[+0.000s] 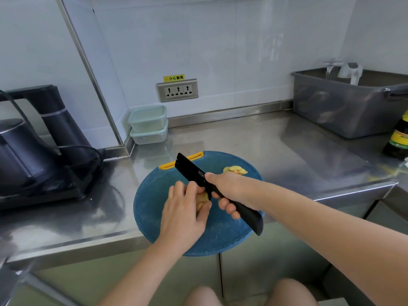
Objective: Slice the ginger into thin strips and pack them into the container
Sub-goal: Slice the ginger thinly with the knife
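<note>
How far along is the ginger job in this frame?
Done: a few slices lie at the cutting board's far edge. In hand: the left hand holds the ginger piece while the right hand sets the black knife against it. Left: cutting strips and packing; both stacked containers by the wall are lidded.

Item one, as I read it: pale yellow lump of ginger point(202, 200), uncut portion, near the middle of the round blue plastic cutting board point(220, 239), pinched between the fingers and thumb of the left hand point(183, 215).
Item two: small heap of flat yellow ginger slices point(235, 170), loose at the board's far right edge, well apart from the lump.
Item three: black-bladed kitchen knife with black handle point(189, 171), gripped by the right hand point(229, 191), tip pointing far left, blade against the lump.
Item four: two clear rectangular plastic containers with pale green lids point(148, 120), closed, stacked in the far counter corner.
</note>
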`<state>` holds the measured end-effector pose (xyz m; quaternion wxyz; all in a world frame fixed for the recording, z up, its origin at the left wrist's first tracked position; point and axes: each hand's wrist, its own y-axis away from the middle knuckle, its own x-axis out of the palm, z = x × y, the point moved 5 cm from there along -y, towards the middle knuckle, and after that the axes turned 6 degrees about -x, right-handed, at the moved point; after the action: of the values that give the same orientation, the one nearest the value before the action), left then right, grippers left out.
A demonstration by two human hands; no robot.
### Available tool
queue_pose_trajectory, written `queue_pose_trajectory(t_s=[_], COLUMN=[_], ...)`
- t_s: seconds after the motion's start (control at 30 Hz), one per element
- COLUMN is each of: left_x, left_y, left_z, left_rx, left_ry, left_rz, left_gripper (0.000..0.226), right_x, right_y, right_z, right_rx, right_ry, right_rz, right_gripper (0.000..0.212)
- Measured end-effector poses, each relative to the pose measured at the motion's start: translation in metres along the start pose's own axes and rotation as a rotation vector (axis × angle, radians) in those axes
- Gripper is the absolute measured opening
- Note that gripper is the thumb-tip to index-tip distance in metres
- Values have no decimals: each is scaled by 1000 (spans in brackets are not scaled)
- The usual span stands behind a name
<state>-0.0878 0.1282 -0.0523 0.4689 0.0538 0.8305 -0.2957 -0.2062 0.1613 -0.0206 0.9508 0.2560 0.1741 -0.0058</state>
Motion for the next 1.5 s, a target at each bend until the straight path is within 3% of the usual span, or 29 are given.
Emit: queue_pose_trajectory(t_s=[0.37,0.9,1.07,1.17,1.5], left_x=[-2,-1,-5,-8,-5], left_y=[1,-5,0,4,3], left_z=[-1,5,15,18,15], left_rx=[-19,-134,-55,-25,-152], left_ry=[25,27,108,88,275], left_rz=[21,35,156,142,182], left_gripper=[30,27,36,41,37], right_x=[-10,4,3,0,-6], right_y=[25,-6,-6,1,13], right_z=[-32,-6,-3,-17,-33], right_rx=[102,33,-7,4,69], right_ry=[-58,54,86,61,73], right_rz=[37,-24,3,8,41], right_gripper=[50,48,49,49,52])
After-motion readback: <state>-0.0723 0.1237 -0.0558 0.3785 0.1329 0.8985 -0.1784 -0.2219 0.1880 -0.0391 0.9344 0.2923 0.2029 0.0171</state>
